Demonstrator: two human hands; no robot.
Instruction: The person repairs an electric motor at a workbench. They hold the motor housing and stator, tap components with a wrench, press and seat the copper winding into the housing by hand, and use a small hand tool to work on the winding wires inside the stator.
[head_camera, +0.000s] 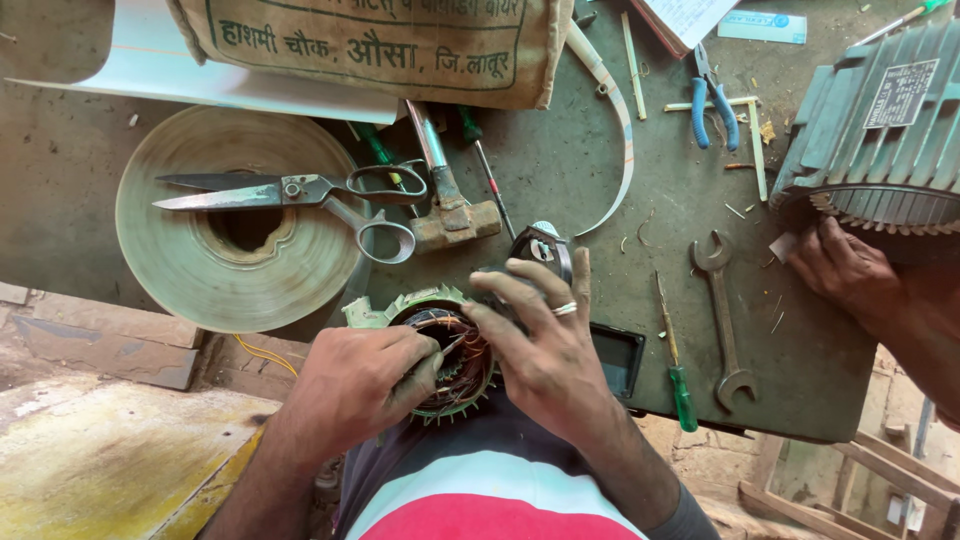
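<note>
A round stator (440, 350) with copper windings sits at the near edge of the green table (600, 190), against the person's body. The left hand (360, 385) curls over its left side, fingers pinching a thin tool poked into the windings. The right hand (545, 340) lies over the right rim, fingers spread and bent, a ring on one. Beyond lie scissors (290, 195) on a tape roll (200, 260), a hammer (450, 205) and a spanner (722, 320). Another person's hand (840, 270) touches a finned motor housing (880, 130) at right.

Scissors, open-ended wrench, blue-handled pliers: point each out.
scissors (300, 190), head view, on the pivot.
open-ended wrench (725, 320), head view, mid-shaft.
blue-handled pliers (727, 118), head view, on the right handle.
</note>
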